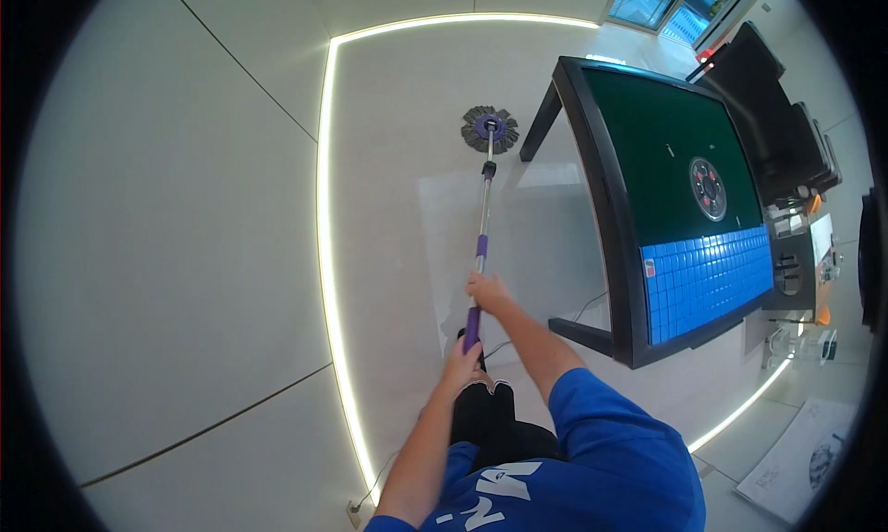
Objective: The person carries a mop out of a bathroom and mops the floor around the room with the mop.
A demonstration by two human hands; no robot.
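Note:
Both hands hold a mop (486, 199) with a silver pole and purple grips. My left hand (461, 364) is wrapped round the purple grip near the top end, close to my body. Farther down the pole, my right hand (487, 291) is closed round it. The round mop head (490, 129), purple with grey strands, lies on the pale shiny floor, left of a dark table leg.
A mahjong table (615, 208) with a green top and rows of blue tiles (708, 282) stands at right. Behind it are dark chairs (754, 97). A light strip (325, 180) runs along the left wall's foot. A thin cable (592, 303) lies near the table.

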